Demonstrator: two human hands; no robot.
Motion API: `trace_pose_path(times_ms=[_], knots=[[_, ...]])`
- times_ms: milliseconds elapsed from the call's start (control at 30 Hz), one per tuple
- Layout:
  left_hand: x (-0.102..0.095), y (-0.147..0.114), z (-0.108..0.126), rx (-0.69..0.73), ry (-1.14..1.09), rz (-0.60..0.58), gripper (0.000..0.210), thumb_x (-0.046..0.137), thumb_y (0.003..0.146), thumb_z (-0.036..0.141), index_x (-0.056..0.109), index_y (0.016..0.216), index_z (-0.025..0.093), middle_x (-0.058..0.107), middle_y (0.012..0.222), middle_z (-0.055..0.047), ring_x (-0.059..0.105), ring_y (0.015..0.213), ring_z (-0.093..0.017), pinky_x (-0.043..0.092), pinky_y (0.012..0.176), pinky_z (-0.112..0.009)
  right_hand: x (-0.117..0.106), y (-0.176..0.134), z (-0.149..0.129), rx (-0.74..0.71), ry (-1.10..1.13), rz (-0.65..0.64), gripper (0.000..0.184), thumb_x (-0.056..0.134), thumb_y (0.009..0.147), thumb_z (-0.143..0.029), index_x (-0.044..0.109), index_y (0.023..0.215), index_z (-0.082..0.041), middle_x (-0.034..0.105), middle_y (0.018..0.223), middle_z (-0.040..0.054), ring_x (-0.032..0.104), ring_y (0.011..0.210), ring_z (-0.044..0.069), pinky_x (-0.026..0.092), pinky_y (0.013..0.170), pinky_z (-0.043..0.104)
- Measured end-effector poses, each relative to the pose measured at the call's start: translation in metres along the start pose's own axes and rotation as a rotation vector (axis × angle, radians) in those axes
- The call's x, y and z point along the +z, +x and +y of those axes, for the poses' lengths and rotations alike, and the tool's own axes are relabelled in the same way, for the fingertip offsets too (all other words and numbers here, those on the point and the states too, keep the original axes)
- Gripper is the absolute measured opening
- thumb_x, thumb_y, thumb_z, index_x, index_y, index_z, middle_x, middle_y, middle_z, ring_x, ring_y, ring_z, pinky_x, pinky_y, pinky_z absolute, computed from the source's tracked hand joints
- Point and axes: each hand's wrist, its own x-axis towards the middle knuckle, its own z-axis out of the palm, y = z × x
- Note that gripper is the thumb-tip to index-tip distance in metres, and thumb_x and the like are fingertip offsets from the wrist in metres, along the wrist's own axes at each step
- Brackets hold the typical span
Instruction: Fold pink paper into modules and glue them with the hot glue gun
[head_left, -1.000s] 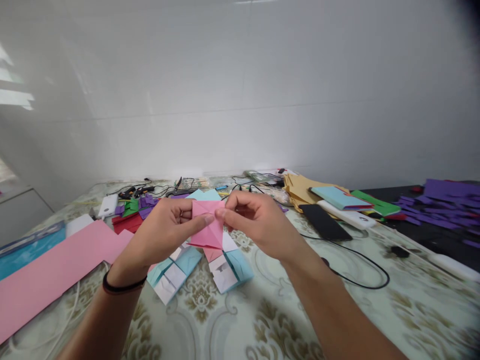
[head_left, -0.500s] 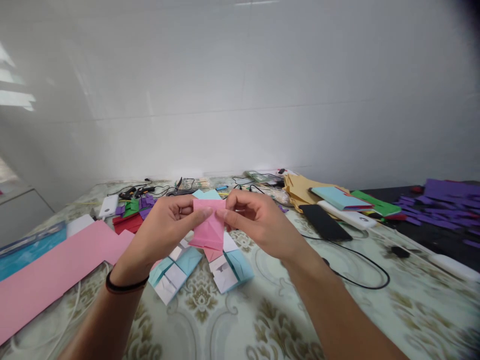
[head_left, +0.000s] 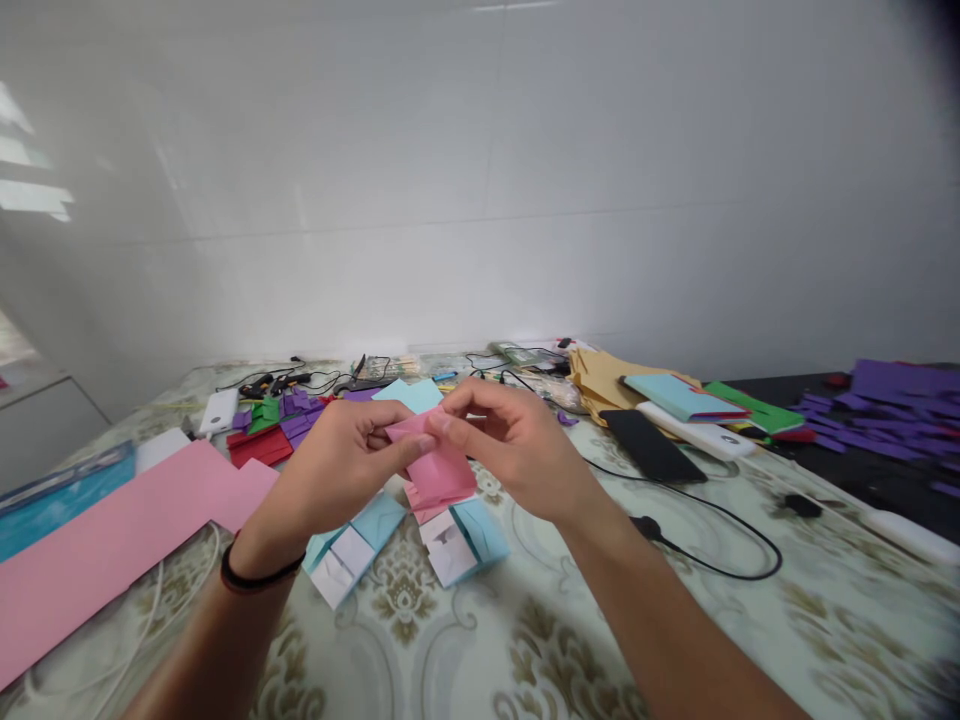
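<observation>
Between my two hands is a small folded pink paper (head_left: 441,472), held up over the table and tilted. My left hand (head_left: 349,455) pinches its upper left edge, thumb in front. At the top right corner, my right hand (head_left: 510,440) grips it between thumb and fingers, the two thumbs almost touching. Below it lie two folded light-blue and white paper pieces, a left one (head_left: 346,560) and a right one (head_left: 457,545), with some pink paper by the right one. A light-blue sheet (head_left: 411,394) lies just beyond my hands.
Long pink sheets (head_left: 112,550) stretch along the left, near red folded paper (head_left: 259,445) and purple pieces (head_left: 298,412). On the right are a black phone (head_left: 651,445), a white power strip (head_left: 697,430), a looping black cable (head_left: 750,575), tan paper (head_left: 607,380) and purple strips (head_left: 870,415).
The pink paper has turned from nearly upright to a slant, its lower end swinging right. My thumbs have come closer together at its top edge, and the light-blue sheet shows more.
</observation>
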Motion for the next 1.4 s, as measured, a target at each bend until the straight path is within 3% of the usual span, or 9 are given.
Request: trace_pose_path(times_ms=[100, 300, 467, 600, 700, 867, 1067, 1167, 1400], knots=[[-0.001, 0.000, -0.001, 0.026, -0.042, 0.002, 0.026, 0.071, 0.094, 0.039, 0.077, 0.084, 0.016, 0.075, 0.077, -0.003, 0.069, 0.072, -0.017, 0.053, 0.067, -0.025, -0.001, -0.001, 0.002, -0.007, 0.018, 0.022, 0.018, 0.072, 0.095, -0.033, 0.072, 0.082, -0.020, 0.069, 0.080, -0.0001, 0.062, 0.075, 0.014, 0.049, 0.070, 0.028], [-0.002, -0.001, 0.002, 0.084, 0.021, 0.164, 0.020, 0.074, 0.093, 0.035, 0.079, 0.084, 0.018, 0.075, 0.072, 0.000, 0.064, 0.065, -0.013, 0.046, 0.058, -0.021, -0.006, -0.001, -0.002, 0.090, -0.086, 0.011, 0.018, 0.079, 0.089, -0.032, 0.074, 0.078, -0.019, 0.071, 0.077, 0.0001, 0.062, 0.071, 0.014, 0.048, 0.066, 0.027], [-0.005, -0.001, 0.003, 0.032, -0.036, 0.031, 0.019, 0.075, 0.091, 0.034, 0.077, 0.081, 0.018, 0.076, 0.076, -0.001, 0.071, 0.071, -0.017, 0.051, 0.061, -0.023, -0.006, 0.000, -0.005, 0.006, -0.146, -0.002, 0.020, 0.075, 0.091, -0.027, 0.071, 0.073, -0.019, 0.069, 0.073, -0.0008, 0.060, 0.069, 0.013, 0.048, 0.066, 0.027], [-0.009, -0.001, 0.001, 0.007, -0.036, 0.100, 0.022, 0.072, 0.093, 0.037, 0.076, 0.082, 0.018, 0.076, 0.075, -0.002, 0.076, 0.072, -0.020, 0.054, 0.062, -0.024, -0.009, -0.002, -0.003, 0.011, -0.074, -0.003, 0.015, 0.065, 0.100, -0.035, 0.073, 0.101, -0.022, 0.072, 0.092, 0.0021, 0.066, 0.083, 0.016, 0.055, 0.075, 0.030], [-0.005, 0.001, 0.001, 0.014, -0.115, 0.221, 0.020, 0.072, 0.094, 0.039, 0.078, 0.091, 0.019, 0.078, 0.081, -0.003, 0.077, 0.074, -0.020, 0.058, 0.064, -0.025, -0.012, -0.005, -0.003, 0.015, -0.042, 0.017, 0.033, 0.070, 0.098, -0.042, 0.065, 0.127, -0.027, 0.070, 0.113, 0.0053, 0.069, 0.097, 0.019, 0.060, 0.082, 0.033], [0.008, 0.003, 0.003, 0.035, -0.235, 0.358, 0.020, 0.078, 0.090, 0.038, 0.080, 0.096, 0.019, 0.082, 0.087, -0.004, 0.078, 0.075, -0.020, 0.064, 0.069, -0.027, -0.005, -0.006, -0.007, 0.074, -0.119, 0.060, 0.056, 0.081, 0.088, -0.043, 0.057, 0.138, -0.031, 0.064, 0.125, 0.0070, 0.069, 0.098, 0.020, 0.063, 0.077, 0.034], [0.011, 0.002, 0.007, 0.070, -0.140, 0.481, 0.014, 0.078, 0.090, 0.033, 0.080, 0.090, 0.019, 0.081, 0.081, -0.002, 0.078, 0.075, -0.019, 0.061, 0.065, -0.023, -0.001, -0.005, -0.007, 0.068, -0.060, 0.047, 0.035, 0.076, 0.092, -0.033, 0.066, 0.125, -0.026, 0.068, 0.125, 0.0068, 0.072, 0.095, 0.018, 0.064, 0.083, 0.036], [0.008, 0.002, 0.009, 0.046, -0.221, 0.526, 0.013, 0.081, 0.088, 0.031, 0.081, 0.088, 0.018, 0.080, 0.077, -0.001, 0.078, 0.074, -0.019, 0.060, 0.063, -0.022, -0.008, -0.005, -0.006, 0.051, -0.004, 0.024, 0.041, 0.081, 0.088, -0.029, 0.067, 0.126, -0.029, 0.069, 0.128, 0.0048, 0.071, 0.103, 0.019, 0.063, 0.089, 0.035], [0.001, 0.003, 0.001, 0.026, -0.493, 0.407, 0.012, 0.085, 0.086, 0.030, 0.081, 0.091, 0.020, 0.078, 0.077, 0.001, 0.072, 0.066, -0.012, 0.059, 0.061, -0.016, -0.020, -0.006, -0.012, 0.028, -0.002, -0.105, 0.039, 0.088, 0.081, -0.024, 0.076, 0.117, -0.032, 0.072, 0.121, 0.0006, 0.069, 0.107, 0.018, 0.061, 0.092, 0.032]])
